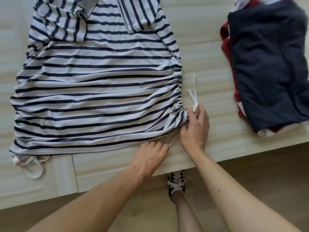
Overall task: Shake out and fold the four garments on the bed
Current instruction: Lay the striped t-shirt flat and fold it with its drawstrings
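A white garment with navy stripes [93, 91] lies spread flat on the bed, its sleeves folded in at the top and both sides gathered by drawstrings. My right hand [195, 126] grips the gathered lower right corner, where the white drawstring [193, 96] sticks out. My left hand [150, 156] pinches the bottom hem just left of that corner. At the right sits a stack of folded garments: a dark navy one [267, 64] on top, a red one [225, 42] under it and a white one [264, 133] at the bottom.
The pale bed surface [209, 56] ends in a front edge just below my hands. Another white drawstring [33, 166] dangles at the garment's lower left corner. My foot in a black-and-white sneaker [176, 183] stands on the wooden floor [259, 173].
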`<state>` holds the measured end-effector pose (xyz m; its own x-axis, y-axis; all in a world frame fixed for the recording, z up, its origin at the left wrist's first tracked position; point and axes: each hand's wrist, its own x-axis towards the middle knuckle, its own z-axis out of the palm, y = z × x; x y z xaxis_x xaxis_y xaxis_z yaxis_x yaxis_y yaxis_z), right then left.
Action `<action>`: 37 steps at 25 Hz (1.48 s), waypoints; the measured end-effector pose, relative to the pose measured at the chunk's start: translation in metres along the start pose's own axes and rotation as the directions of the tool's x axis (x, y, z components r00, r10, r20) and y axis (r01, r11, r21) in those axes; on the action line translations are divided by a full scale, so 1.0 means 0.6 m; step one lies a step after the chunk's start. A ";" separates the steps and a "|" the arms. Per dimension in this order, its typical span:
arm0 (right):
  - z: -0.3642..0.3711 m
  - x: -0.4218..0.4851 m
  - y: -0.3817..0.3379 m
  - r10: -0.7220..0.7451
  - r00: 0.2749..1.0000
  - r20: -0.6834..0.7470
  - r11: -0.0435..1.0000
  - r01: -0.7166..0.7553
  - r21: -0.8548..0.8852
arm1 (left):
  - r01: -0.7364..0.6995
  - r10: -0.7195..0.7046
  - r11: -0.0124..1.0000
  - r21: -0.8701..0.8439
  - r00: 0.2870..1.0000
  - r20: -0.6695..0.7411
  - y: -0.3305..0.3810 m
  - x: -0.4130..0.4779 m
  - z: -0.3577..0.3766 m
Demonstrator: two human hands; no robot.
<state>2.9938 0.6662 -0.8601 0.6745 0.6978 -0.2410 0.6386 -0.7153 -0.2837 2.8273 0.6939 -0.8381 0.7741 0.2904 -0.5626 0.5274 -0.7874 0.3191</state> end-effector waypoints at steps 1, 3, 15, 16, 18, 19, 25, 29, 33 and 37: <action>-0.002 0.012 0.009 -0.025 1.000 0.001 0.999 0.025 -0.029 | 0.031 -0.031 0.999 0.013 1.000 -0.003 0.004 0.002 0.000; -0.013 0.024 0.025 -0.086 0.996 0.006 0.991 0.086 -0.098 | 0.051 -0.050 0.998 0.026 0.998 -0.031 0.011 -0.001 -0.005; -0.226 0.024 -0.028 -0.055 0.789 0.612 0.854 -0.280 0.438 | -0.149 -0.252 0.451 -0.880 0.924 -0.286 0.019 -0.054 -0.204; -0.247 0.032 -0.048 -0.093 0.755 0.649 0.841 -0.290 0.457 | -0.176 -0.262 0.390 -0.904 0.920 -0.292 0.004 -0.054 -0.229; -0.286 0.050 -0.093 -0.170 0.674 0.719 0.844 -0.277 0.459 | -0.215 -0.324 0.253 -0.943 0.900 -0.292 -0.036 -0.047 -0.270; -0.303 0.060 -0.115 -0.207 0.643 0.737 0.858 -0.243 0.453 | -0.222 -0.375 0.178 -0.959 0.886 -0.274 -0.059 -0.041 -0.287; -0.347 0.114 -0.206 -0.462 0.586 0.666 0.763 -0.121 0.635 | -0.122 -0.556 0.038 -0.992 0.822 -0.123 -0.186 0.003 -0.300; -0.329 0.102 -0.224 -0.419 0.661 0.623 0.855 0.057 0.515 | -0.205 -0.196 0.318 -0.926 0.941 -0.276 -0.162 -0.004 -0.310; -0.326 0.086 -0.231 -0.418 0.712 0.564 0.873 0.142 0.467 | -0.290 -0.038 0.132 -0.948 0.954 -0.298 -0.125 0.017 -0.331; -0.336 0.090 -0.213 -0.414 0.755 0.509 0.775 -0.001 0.632 | -0.322 0.006 0.268 -0.908 0.943 -0.332 -0.130 0.036 -0.321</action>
<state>3.0233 0.7879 -0.6499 0.0562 0.8420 -0.5366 0.2606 -0.5312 -0.8062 2.8701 0.8663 -0.7281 0.8496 0.4499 -0.2753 0.2106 0.1893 0.9591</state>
